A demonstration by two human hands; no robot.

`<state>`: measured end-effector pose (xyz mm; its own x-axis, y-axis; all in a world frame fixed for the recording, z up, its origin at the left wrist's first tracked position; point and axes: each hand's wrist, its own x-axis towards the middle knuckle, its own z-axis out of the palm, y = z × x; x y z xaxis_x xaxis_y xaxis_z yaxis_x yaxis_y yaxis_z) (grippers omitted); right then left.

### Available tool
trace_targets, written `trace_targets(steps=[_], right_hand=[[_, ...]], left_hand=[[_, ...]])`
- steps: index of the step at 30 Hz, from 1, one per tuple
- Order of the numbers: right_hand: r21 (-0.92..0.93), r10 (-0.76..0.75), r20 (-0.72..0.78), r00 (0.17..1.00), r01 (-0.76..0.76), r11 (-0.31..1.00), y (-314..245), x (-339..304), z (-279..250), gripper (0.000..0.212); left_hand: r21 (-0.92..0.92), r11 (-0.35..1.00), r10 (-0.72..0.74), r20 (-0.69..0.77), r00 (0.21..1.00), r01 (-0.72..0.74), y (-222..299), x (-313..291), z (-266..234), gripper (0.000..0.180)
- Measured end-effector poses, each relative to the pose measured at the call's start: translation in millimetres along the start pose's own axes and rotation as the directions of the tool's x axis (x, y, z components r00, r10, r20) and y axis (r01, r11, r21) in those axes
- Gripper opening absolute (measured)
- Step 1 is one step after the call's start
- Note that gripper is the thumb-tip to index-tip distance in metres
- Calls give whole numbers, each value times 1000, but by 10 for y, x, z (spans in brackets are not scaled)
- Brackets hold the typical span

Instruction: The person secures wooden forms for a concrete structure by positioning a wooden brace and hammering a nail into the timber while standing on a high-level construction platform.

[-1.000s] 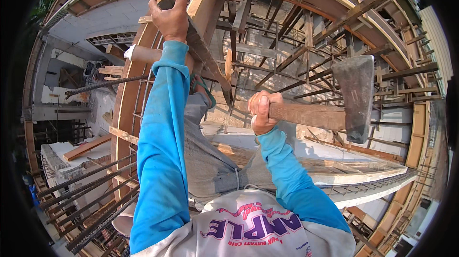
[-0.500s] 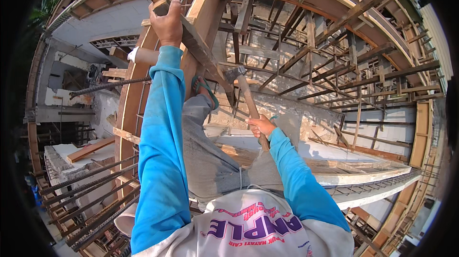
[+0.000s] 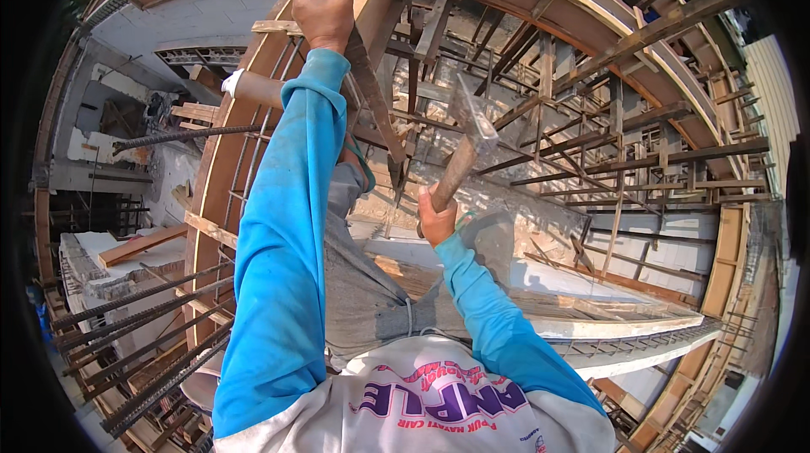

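My left hand (image 3: 325,14) is wrapped round the upper part of a dark, narrow wooden plank (image 3: 375,103). This plank slants down and right from the hand, and its lower end tapers. My right hand (image 3: 439,215) grips the wooden handle of a hammer (image 3: 456,173). Its metal head is raised, blurred by motion, and stands apart from the plank on the right. A sandalled foot (image 3: 359,162) is partly hidden behind my left forearm and the plank.
Timber formwork (image 3: 224,166) with rebar inside runs along my left. Several rebar rods (image 3: 143,305) jut out at lower left. A white cup-like object (image 3: 253,88) is beside my left forearm. Wooden props and braces (image 3: 582,145) fill a deep opening at right. A concrete ledge (image 3: 641,339) curves below it.
The hammer head has come off the plank's lower end and swung up and right. My right hand has moved left and slightly up. My left hand and the plank appear higher and farther right.
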<state>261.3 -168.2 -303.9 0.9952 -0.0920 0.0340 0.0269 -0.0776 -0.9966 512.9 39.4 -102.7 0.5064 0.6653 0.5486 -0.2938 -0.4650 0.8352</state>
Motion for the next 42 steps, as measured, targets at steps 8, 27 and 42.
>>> trace_targets(steps=[8,27,42], right_hand=[[-188,751,447,486,-770,610,799,-66,-400,23],[597,-545,-4,839,439,671,-1892,647,-142,17],[-163,748,577,328,-851,499,881,89,-685,20]], left_hand=[[-344,937,13,225,974,67,-282,68,-357,30],[-212,975,-63,41,997,70,-348,126,-481,50],[-216,976,30,98,995,-8,-456,162,-412,49]])
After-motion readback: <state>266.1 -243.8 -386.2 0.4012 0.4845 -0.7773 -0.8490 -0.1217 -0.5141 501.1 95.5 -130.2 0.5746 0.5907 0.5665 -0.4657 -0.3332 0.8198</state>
